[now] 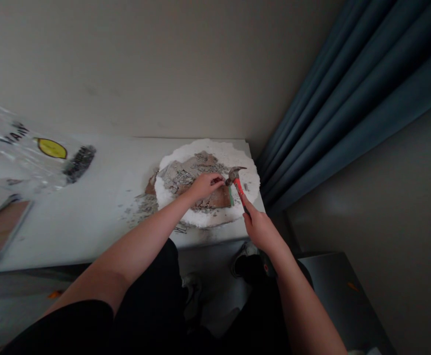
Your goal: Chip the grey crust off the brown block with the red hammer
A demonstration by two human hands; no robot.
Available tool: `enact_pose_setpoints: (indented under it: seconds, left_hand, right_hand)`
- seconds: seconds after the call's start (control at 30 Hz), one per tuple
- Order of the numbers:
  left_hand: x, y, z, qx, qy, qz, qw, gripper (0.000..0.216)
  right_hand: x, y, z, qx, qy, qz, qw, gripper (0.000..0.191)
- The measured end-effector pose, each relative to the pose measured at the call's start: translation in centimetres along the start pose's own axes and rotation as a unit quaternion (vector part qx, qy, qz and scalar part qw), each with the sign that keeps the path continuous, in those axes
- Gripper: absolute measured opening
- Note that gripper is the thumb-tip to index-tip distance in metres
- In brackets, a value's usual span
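Note:
My right hand [258, 228] is wrapped round the lower handle of a claw hammer [239, 188] with a red and black grip. The hammer's metal head is close beside the fingertips of my left hand [208, 185]. Those fingers are pinched together; whatever is between them is too small to make out. Beneath both lies a brown, cracked piece of board [220, 198] with a green strip along its right edge. Grey crumbs and fragments cover its upper left part. It rests on a round white slab [250, 170] with a rough edge.
The slab sits at the right end of a white table [100, 217]. Grey debris [143, 207] is scattered to its left. Farther left are a clear plastic bag [34, 143] and a brown framed panel [3, 231]. A blue curtain [333, 118] hangs at the right.

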State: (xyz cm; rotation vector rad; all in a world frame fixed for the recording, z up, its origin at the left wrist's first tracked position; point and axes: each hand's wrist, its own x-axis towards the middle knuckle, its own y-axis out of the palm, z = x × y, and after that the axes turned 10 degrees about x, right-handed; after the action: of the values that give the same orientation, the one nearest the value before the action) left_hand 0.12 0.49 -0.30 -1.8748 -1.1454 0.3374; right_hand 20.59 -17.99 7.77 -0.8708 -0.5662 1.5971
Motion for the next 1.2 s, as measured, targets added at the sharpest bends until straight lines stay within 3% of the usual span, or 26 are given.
enact_pose_setpoints:
  seconds: [0.27, 1.2]
  left_hand:
    - [0.0, 0.3, -0.2, -0.002, -0.019, 0.024, 1.0, 0.028]
    - [0.0, 0.0, -1.4, 0.036, -0.017, 0.019, 0.999, 0.026]
  right_hand:
    - [-0.2, -0.5, 0.9, -0.018, 0.022, 0.017, 0.999, 0.071]
    - [-0.1, -0.3, 0.7, -0.033, 0.022, 0.016, 0.999, 0.07]
